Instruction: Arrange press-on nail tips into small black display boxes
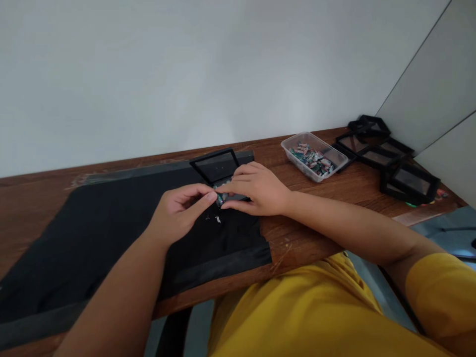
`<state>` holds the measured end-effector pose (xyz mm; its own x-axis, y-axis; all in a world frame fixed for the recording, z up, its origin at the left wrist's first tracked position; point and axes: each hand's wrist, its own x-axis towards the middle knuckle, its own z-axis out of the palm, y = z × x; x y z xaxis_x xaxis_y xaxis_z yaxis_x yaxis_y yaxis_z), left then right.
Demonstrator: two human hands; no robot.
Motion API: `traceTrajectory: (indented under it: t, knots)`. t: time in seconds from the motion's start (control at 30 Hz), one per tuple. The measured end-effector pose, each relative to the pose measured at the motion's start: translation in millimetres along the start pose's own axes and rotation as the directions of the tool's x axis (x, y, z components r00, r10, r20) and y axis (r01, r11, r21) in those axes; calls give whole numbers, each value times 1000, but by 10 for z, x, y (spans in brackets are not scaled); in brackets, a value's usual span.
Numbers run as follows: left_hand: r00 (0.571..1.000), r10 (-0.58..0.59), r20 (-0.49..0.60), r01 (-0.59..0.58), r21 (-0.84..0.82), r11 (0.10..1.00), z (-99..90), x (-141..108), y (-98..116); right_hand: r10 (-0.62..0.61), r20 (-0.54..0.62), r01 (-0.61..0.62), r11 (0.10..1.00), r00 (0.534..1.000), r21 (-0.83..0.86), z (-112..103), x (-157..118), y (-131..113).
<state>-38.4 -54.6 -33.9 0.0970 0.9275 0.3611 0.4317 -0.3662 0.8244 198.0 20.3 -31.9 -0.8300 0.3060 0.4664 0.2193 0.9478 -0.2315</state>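
A small black frame-like case stands on the black mat, its clear-windowed lid (217,166) raised. Small shiny, multicoloured pieces (219,200) show at its lower part between my hands. My left hand (182,210) is closed in a pinch, thumb against forefinger, at the left edge of these pieces; what the tips hold cannot be made out. My right hand (258,191) lies over the right side of the case, fingers stretched and thumb apart, the forefinger reaching the left fingertips. It hides much of the case. A small white scrap (217,219) lies just in front.
A black mat (122,223) covers much of the wooden table (357,198). A clear plastic tub (314,176) of colourful small pieces stands to the right. Beyond it, several black windowed cases (412,181) lie piled by the corner. A white wall (167,74) rises behind.
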Motion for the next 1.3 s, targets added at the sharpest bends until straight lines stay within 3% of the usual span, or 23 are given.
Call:
traceTrajectory:
  t: [0.2,0.33,0.5,0.7,0.83,1.3]
  knots:
    - [989,-79,-125,74,-46,996,-55,12,-40,81,71,-80,997,994,-19,-104,4,22]
    - [975,-130,-181,138,31,990,-102,28,-29,188,185,-175,981,965,-83,-141,16,-14]
    - [981,-174,-90,191,242,951,-109,28,-8,297,294,-261,953,909,-155,-174,74,-137]
    - [975,-212,-67,222,356,908,-136,25,-24,372,292,-335,927,881,-170,-183,129,-223]
    - [957,-290,21,256,410,875,-147,34,-36,390,285,-356,920,876,-164,-166,129,-236]
    - [947,-311,80,254,407,877,-139,21,-39,390,290,-367,921,874,-133,-133,120,-244]
